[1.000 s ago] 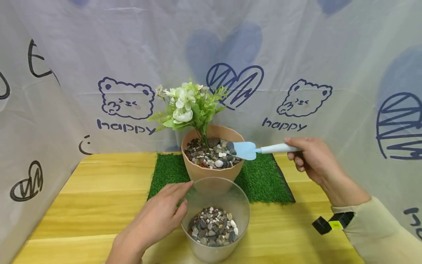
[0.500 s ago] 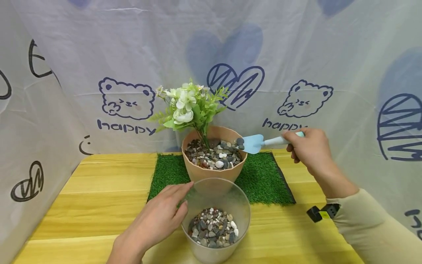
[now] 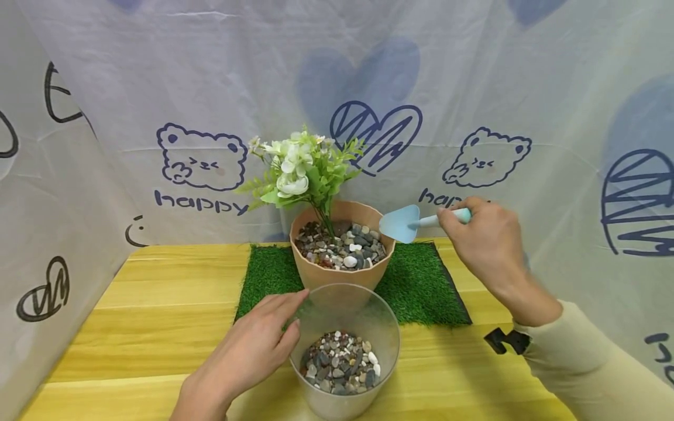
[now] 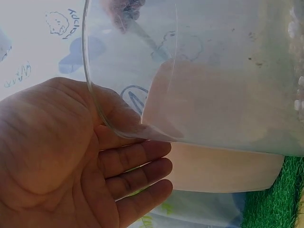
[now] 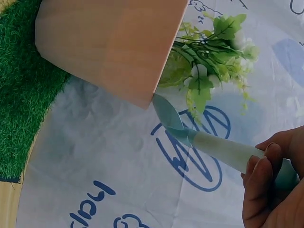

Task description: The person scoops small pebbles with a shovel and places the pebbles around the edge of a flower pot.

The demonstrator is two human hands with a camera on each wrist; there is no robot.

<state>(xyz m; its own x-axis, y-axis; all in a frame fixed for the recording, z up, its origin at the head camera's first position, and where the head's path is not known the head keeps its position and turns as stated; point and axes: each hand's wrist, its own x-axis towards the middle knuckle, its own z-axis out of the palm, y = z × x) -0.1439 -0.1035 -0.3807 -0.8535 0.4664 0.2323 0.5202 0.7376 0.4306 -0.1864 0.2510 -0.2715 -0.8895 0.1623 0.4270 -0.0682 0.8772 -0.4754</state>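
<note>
My right hand [image 3: 487, 242] grips the pale handle of a small light-blue trowel [image 3: 399, 224], its blade tilted at the right rim of a peach flowerpot [image 3: 337, 275]. No stones show on the blade in the head view. Pebbles [image 3: 358, 245] fill the pot around the stems of white flowers [image 3: 295, 169] with green leaves. In front stands a clear plastic bucket [image 3: 389, 345] with more pebbles [image 3: 339, 362] at its bottom. My left hand [image 3: 250, 342] rests against the bucket's left side near the rim, fingers fairly straight, as the left wrist view [image 4: 137, 166] also shows.
Under the flowerpot lies a green artificial-grass mat [image 3: 426, 292] on a yellow wooden table [image 3: 131, 327]. A printed white cloth [image 3: 210, 76] hangs close behind the pot and along both sides.
The trowel has moved up and right from over the pebbles to the pot's rim, its blade turned over. Dark stones on its tip are gone from it. The left hand stays put.
</note>
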